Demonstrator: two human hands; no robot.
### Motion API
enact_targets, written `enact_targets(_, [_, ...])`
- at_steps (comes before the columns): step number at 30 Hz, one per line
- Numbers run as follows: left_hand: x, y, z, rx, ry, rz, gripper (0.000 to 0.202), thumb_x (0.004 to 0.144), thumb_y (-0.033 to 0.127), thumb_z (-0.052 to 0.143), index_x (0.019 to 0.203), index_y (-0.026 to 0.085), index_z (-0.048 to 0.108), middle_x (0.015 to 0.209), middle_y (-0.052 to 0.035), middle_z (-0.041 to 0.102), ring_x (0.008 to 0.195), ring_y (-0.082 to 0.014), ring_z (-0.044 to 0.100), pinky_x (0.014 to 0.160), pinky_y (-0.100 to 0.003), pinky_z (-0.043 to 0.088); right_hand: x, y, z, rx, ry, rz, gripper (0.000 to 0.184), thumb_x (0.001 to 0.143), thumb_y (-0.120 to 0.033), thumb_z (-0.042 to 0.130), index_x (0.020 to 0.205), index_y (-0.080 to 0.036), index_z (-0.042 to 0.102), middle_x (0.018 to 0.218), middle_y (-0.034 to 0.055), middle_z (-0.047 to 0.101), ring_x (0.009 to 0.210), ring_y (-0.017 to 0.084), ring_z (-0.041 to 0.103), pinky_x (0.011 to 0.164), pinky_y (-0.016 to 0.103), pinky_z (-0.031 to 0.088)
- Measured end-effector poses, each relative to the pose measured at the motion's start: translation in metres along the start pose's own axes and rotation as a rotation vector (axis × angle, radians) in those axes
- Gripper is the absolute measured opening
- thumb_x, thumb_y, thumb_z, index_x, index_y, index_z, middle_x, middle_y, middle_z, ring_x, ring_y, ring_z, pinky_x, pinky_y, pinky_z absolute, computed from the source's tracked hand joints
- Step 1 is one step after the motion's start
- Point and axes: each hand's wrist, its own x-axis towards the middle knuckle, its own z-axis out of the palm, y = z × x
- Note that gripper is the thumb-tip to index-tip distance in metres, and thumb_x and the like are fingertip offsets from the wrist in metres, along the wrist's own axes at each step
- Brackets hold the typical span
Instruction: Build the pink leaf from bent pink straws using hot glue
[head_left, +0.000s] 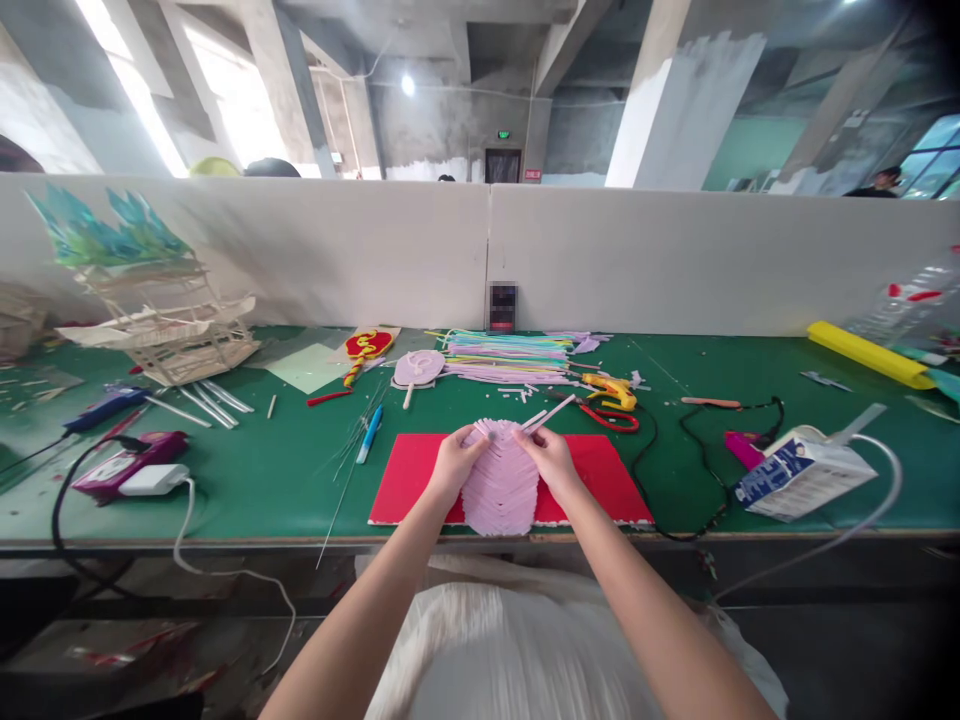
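Observation:
A lilac oval piece, built of rows of fuzzy stems that look like pipe cleaners, stands over a red board at the table's front edge. My left hand pinches its upper left edge. At the upper right edge my right hand is closed, thumb and fingers together, on the same piece. Two lilac stems stick out up and to the right from beside the right fingers. What lies under my fingertips is hidden. Behind the board lies a bundle of pastel pipe cleaners.
Beyond the board are a yellow glue gun, red-handled scissors, a lilac disc on a stick and a blue pen-like cutter. A purple power strip stands left, a milk carton right. A white partition closes off the back.

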Motion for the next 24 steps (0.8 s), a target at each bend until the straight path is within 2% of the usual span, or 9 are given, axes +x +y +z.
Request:
enact_targets(4, [0.0017, -0.0050, -0.0032, -0.045, 0.058, 0.024, 0.040, 0.066, 0.052, 0.069, 0.082, 0.015, 0.071, 0.083, -0.0045, 0.070, 0.078, -0.0197, 0.060, 0.069, -0.024, 0.045, -0.0007, -0.0005, 0.0000, 0.013, -0.007, -0.011, 0.042, 0.067, -0.056, 0.067, 0.081, -0.016, 0.067, 0.076, 0.0050, 0.067, 0.073, 0.019, 0.057, 0.067, 0.029, 0.043])
enact_targets(8, [0.0022, -0.0073, -0.0037, -0.117, 0.074, -0.013, 0.044, 0.066, 0.056, 0.067, 0.080, 0.015, 0.070, 0.076, -0.0030, 0.068, 0.071, -0.0173, 0.057, 0.065, -0.024, 0.043, -0.0014, -0.0026, 0.0000, 0.028, -0.005, -0.013, 0.043, 0.067, -0.056, 0.067, 0.083, -0.016, 0.068, 0.081, 0.0064, 0.069, 0.077, 0.021, 0.059, 0.070, 0.031, 0.044])
enact_targets(16, [-0.0004, 0.0001, -0.0038, -0.081, 0.111, 0.037, 0.038, 0.065, 0.054, 0.068, 0.069, 0.016, 0.063, 0.062, 0.0021, 0.058, 0.058, -0.0110, 0.046, 0.054, -0.019, 0.034, -0.0023, -0.0032, -0.0009, 0.024, -0.042, -0.009, 0.038, 0.067, -0.053, 0.068, 0.076, -0.016, 0.065, 0.072, 0.0030, 0.065, 0.069, 0.017, 0.056, 0.064, 0.027, 0.042])
enact_targets(24, [-0.0002, 0.0019, -0.0029, -0.059, 0.141, 0.052, 0.034, 0.064, 0.051, 0.069, 0.065, 0.017, 0.062, 0.059, 0.0036, 0.056, 0.058, -0.0108, 0.046, 0.055, -0.020, 0.034, -0.0029, -0.0051, -0.0010, -0.018, -0.056, -0.034, 0.037, 0.069, -0.054, 0.066, 0.073, -0.017, 0.063, 0.069, 0.0022, 0.062, 0.068, 0.017, 0.055, 0.065, 0.027, 0.042])
